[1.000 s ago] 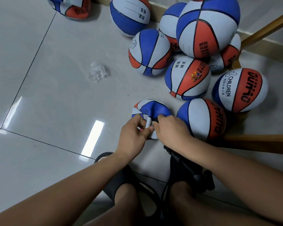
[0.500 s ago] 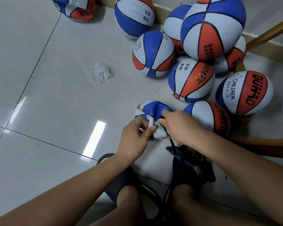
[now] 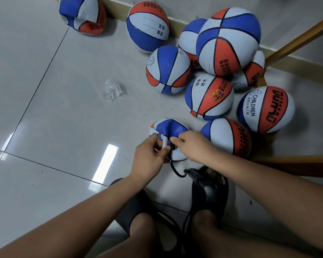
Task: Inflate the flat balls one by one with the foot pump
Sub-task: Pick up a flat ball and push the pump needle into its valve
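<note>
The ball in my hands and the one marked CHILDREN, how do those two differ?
The ball in the hands is caved in and creased; the CHILDREN ball is round and full. The left hand grips the ball in the hands while the right hand pinches the black hose end at it; the CHILDREN ball lies untouched on the floor. Both have blue, white and orange-red panels.

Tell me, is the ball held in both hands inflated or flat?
Flat: the ball is caved in and creased, while the neighbouring ball is round.
</note>
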`<action>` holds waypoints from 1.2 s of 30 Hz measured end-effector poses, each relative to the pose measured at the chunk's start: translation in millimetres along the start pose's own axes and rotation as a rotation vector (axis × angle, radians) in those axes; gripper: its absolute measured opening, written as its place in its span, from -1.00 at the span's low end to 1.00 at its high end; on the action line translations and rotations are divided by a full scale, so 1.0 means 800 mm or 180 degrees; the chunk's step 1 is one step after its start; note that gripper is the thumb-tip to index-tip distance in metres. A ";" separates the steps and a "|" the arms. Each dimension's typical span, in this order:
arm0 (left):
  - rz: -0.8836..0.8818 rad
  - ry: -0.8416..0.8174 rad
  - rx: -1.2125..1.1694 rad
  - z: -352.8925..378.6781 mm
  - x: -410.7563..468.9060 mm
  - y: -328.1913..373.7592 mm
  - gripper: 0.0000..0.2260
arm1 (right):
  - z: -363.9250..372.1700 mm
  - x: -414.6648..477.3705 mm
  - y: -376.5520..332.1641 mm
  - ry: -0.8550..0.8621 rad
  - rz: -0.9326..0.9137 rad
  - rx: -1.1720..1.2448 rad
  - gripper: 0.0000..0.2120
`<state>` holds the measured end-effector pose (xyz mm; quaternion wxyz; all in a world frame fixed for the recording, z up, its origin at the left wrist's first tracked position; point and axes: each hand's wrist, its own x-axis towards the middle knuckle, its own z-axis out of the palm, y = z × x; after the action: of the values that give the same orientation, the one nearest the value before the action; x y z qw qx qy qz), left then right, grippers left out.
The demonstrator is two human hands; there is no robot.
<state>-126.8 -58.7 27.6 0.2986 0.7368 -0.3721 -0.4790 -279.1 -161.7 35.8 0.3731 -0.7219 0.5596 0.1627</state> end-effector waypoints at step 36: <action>0.0327 -0.1333 0.2154 -0.184 -0.112 0.315 -0.81 | -0.187 -0.233 -0.036 -0.0514 -0.0479 -0.1217 -0.52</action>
<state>-79.7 -108.7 325.0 -0.0196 0.6604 -0.5980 -0.4537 -339.8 -138.8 267.7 0.2841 -0.8039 0.4315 0.2948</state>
